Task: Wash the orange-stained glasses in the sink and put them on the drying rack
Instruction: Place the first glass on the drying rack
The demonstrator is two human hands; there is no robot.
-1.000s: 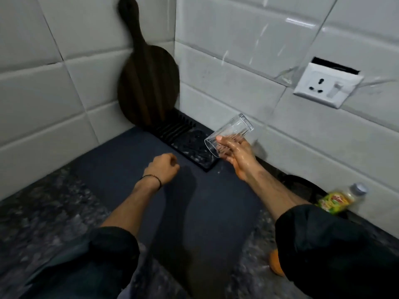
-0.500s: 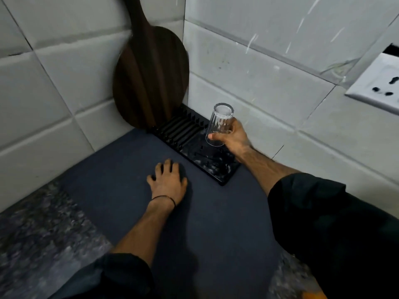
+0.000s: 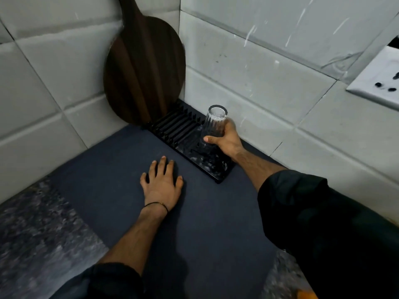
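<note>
The glass (image 3: 213, 124) stood base-up on the flat near end of the drying rack (image 3: 172, 128), near the tiled wall, the right grip (image 3: 228, 140) curled round its lower half, the left grip (image 3: 162, 183) flat, fingers spread, holding nothing, on the open dark mat (image 3: 103, 173) beside the rack's front edge.

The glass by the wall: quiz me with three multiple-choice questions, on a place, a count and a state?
1. Where is the glass? A in a sink; B at the black drying rack; C on a plate.
2. How many glasses show? A one; B two; C three.
3. The left hand is: A a fist; B gripping the glass; C flat on the mat.
Answers: 1 B, the right hand holds it there. 2 A, no other is visible. 3 C, its fingers lie spread on the dark mat.
</note>
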